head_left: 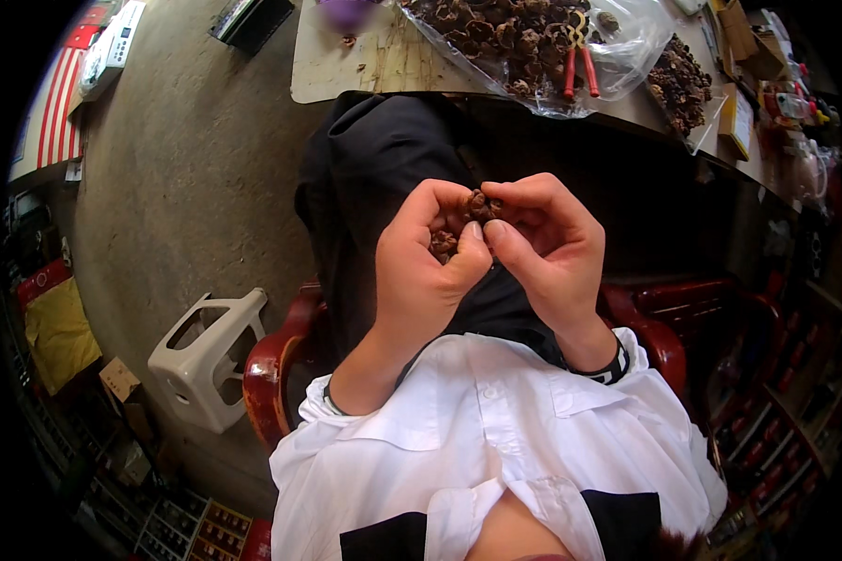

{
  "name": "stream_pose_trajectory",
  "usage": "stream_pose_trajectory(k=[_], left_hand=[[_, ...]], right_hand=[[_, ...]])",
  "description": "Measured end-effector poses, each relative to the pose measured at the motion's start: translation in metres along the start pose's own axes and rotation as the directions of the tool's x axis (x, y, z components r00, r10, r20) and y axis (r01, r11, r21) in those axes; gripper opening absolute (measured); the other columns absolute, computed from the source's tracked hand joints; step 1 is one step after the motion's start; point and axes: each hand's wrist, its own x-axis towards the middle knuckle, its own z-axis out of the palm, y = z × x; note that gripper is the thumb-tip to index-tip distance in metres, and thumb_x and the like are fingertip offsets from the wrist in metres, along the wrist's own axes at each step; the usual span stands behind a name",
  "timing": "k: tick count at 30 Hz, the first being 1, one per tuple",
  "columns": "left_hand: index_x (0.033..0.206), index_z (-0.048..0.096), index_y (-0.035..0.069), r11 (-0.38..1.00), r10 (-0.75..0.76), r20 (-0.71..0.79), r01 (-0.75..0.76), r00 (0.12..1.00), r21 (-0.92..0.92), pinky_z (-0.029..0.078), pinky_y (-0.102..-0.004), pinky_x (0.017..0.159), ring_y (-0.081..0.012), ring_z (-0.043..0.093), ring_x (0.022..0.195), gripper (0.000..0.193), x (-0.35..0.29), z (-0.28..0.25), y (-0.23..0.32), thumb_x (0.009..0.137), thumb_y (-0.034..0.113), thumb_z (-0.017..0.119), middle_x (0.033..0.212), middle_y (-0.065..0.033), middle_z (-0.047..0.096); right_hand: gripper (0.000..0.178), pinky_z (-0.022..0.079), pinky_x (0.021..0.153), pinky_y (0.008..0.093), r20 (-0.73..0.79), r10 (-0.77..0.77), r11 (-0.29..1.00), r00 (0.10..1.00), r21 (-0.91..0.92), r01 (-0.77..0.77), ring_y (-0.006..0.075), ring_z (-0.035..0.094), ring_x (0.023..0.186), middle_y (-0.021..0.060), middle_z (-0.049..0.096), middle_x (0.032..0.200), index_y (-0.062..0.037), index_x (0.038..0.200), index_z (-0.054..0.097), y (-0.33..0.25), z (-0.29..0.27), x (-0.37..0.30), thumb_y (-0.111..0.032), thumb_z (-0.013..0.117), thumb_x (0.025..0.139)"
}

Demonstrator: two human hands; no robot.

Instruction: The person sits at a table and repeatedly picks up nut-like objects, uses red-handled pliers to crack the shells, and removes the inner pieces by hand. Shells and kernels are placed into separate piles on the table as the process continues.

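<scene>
Above my lap, my left hand (419,257) and my right hand (559,245) meet with fingertips pinched. Between them is a dark brown, wrinkled walnut piece (480,207), gripped from both sides by thumbs and forefingers. A second brown walnut piece (442,244) sits in the curl of my left fingers, partly hidden by the thumb. Ahead on the table (346,65) lies a heap of broken brown walnut shells (496,37) on clear plastic. Red-handled pliers (580,70) rest on that heap, jaws pointing away from me.
Another brown heap (680,84) lies farther right on the table, near boxes and packets. A purple object (346,11) stands at the far edge of view. On my left are a white plastic stool (210,360) and a red-striped surface (51,112). Red wooden chair arms (276,374) flank me.
</scene>
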Motion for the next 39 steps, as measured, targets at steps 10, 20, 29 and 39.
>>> stream_pose_trajectory(k=[10,20,29,39], left_hand=[[0.092,0.056,0.001,0.930,0.153,0.125,-0.186,0.980,0.318,0.050,-0.0270,0.060,-0.0177,0.064,0.064,0.008,-0.002,-0.001,0.005,0.087,0.007,0.056,0.076,-0.0097,0.064],[0.088,0.053,0.004,0.823,0.140,0.106,-0.176,0.984,0.540,0.047,-0.0346,0.056,-0.0293,0.061,0.062,0.010,0.001,0.001,0.008,0.084,0.010,0.059,0.072,-0.0133,0.060],[0.091,0.052,0.003,0.857,0.033,0.170,-0.116,0.985,0.502,0.050,-0.0341,0.060,-0.0279,0.063,0.066,0.013,0.000,-0.001,0.011,0.083,0.010,0.061,0.077,-0.0131,0.063],[0.094,0.055,-0.002,0.980,0.050,0.213,-0.089,0.976,0.179,0.044,-0.0217,0.060,-0.0075,0.056,0.067,0.010,-0.003,-0.008,0.015,0.086,0.004,0.052,0.075,-0.0047,0.061]], right_hand=[[0.018,0.053,0.073,0.0217,0.071,0.184,0.957,0.980,0.213,-0.195,0.0105,0.065,0.081,0.0079,0.065,0.090,0.0043,0.100,0.061,0.000,-0.015,0.002,0.003,0.062,0.082],[0.018,0.052,0.072,0.0202,-0.007,0.109,0.994,0.994,0.025,-0.109,0.0086,0.064,0.079,0.0065,0.065,0.088,0.0030,0.097,0.061,0.000,-0.005,-0.001,0.002,0.065,0.080],[0.013,0.053,0.064,0.0218,0.058,0.257,0.945,0.965,0.192,-0.264,0.0088,0.062,0.072,0.0079,0.065,0.088,0.0023,0.095,0.060,0.007,-0.016,0.003,-0.003,0.063,0.083],[0.016,0.053,0.061,0.0215,0.220,0.395,0.725,0.892,0.522,-0.449,0.0100,0.062,0.067,0.0084,0.065,0.089,0.0002,0.097,0.059,0.004,-0.020,0.007,-0.009,0.064,0.084]])
